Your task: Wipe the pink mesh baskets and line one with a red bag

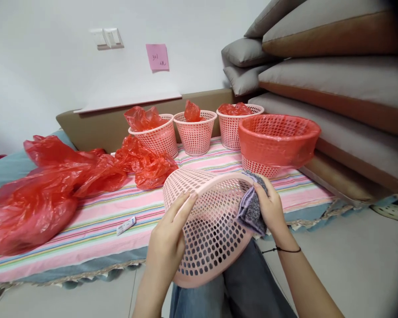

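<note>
A pink perforated plastic basket (207,221) lies tilted on my lap, its open mouth facing down toward me. My left hand (169,243) rests on its side wall with fingers stretched flat along the mesh. My right hand (268,205) is closed on a grey cloth (250,210) and presses it against the basket's right side near the base.
A striped pink cloth (96,221) covers the low surface ahead. On it stand three pink baskets (195,132) stuffed with red bags, a basket lined with a red bag (278,141), loose red plastic bags (53,185) at left, and a small white tube (126,225). Grey cushions (334,75) are stacked at right.
</note>
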`<action>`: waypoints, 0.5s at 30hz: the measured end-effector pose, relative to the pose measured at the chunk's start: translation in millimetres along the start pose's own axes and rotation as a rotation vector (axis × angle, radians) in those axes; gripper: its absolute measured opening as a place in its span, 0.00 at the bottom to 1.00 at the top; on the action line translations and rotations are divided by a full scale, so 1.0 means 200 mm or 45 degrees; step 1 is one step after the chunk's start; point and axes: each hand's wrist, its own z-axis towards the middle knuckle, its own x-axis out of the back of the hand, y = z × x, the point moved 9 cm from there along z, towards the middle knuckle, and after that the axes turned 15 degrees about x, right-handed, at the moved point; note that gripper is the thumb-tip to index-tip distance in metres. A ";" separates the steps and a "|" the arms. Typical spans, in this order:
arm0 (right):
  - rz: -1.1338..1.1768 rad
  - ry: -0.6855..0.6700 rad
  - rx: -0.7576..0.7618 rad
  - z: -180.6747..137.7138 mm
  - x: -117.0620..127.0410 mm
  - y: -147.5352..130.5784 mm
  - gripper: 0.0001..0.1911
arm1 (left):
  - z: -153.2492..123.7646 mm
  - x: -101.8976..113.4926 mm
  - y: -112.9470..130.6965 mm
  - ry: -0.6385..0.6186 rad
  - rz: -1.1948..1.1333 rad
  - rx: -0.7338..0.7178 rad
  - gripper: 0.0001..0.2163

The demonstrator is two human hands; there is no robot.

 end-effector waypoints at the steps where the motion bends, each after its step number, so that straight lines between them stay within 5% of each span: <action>1: 0.025 0.033 -0.086 -0.05 0.01 0.05 0.25 | -0.02 0.01 -0.01 0.025 0.000 0.007 0.39; 7: 0.089 0.215 -0.336 -0.28 0.06 0.13 0.26 | -0.21 0.07 -0.07 0.279 0.042 0.027 0.36; 11: -0.062 0.269 -0.065 -0.12 0.13 -0.08 0.23 | -0.34 0.00 -0.11 0.544 0.013 0.068 0.37; 15: -0.306 0.083 0.340 0.08 0.12 -0.33 0.19 | -0.46 -0.15 -0.23 0.650 0.028 0.262 0.35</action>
